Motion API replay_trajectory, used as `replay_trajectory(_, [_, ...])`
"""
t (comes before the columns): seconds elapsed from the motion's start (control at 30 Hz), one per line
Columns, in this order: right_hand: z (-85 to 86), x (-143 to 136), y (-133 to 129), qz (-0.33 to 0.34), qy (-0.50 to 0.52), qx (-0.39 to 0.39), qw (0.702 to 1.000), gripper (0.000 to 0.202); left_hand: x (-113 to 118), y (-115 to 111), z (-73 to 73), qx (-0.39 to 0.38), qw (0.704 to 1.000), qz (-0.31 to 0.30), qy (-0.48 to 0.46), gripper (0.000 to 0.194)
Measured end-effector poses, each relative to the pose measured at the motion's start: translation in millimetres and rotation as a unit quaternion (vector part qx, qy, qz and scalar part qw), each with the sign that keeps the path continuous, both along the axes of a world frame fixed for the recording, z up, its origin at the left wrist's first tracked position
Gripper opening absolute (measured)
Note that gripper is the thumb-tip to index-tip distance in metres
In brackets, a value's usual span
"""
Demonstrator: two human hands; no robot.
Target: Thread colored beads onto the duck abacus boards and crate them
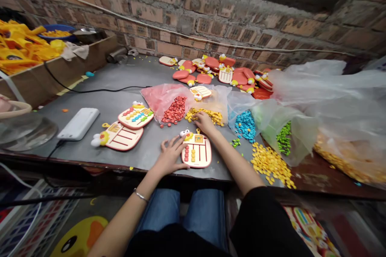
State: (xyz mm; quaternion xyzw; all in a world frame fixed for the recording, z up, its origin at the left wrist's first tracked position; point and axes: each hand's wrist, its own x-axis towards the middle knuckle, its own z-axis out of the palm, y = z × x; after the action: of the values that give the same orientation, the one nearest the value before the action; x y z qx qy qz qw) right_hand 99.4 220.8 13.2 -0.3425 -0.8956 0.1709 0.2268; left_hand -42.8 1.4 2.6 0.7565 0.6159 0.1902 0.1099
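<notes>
A cream board with a red rim, a duck head and slots lies before me. Its two left slots hold red and yellow pieces; the other slots show no pieces. My left hand rests at the board's left edge, fingers spread and thumb by the lower corner. Beyond the board, my right hand reaches into the yellow pieces at a clear bag's mouth. Its fingers are bent together, and whatever is between the fingertips is hidden. Red pieces spill from a neighbouring bag.
Bags of blue pieces and green pieces stand right, beside loose yellow pieces. Two boards, one filled board overlapping an unfilled board, lie left near a white power bank. More boards are heaped by the brick wall.
</notes>
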Motion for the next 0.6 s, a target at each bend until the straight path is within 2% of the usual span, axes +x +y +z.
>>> replay_trajectory(0.07, [-0.5,-11,7,0.020,-0.078,0.037,0.996,0.014,0,0,0.5,-0.002,1.000,-0.001,0.003,0.076])
replay_trajectory(0.13, [0.1,-12,8,0.022,-0.099,0.043,0.994,0.013,0,0,1.2,-0.003,1.000,-0.001,0.007,0.076])
replay_trajectory(0.2, [1.1,-2,4,0.016,-0.057,0.024,0.998,0.012,0,0,1.8,-0.005,1.000,0.000,0.010,0.076])
replay_trajectory(0.27, [2.1,17,-4,0.008,0.028,-0.021,0.999,0.009,0,0,1.9,-0.005,1.000,0.000,0.011,0.077])
replay_trajectory(0.37, [3.5,51,-24,0.007,0.156,-0.102,0.982,0.012,1,0,1.5,-0.004,1.000,-0.002,0.006,0.077])
replay_trajectory(0.43, [4.6,69,-42,0.012,0.184,-0.122,0.975,0.016,1,0,0.9,-0.004,1.000,-0.002,0.003,0.076])
replay_trajectory(0.5, [4.8,79,-57,0.016,0.164,-0.101,0.981,0.015,1,1,0.4,-0.003,1.000,-0.001,0.000,0.075])
replay_trajectory(0.6, [2.5,80,-71,0.026,0.079,-0.032,0.996,0.012,1,0,0.3,0.000,1.000,-0.001,-0.004,0.074])
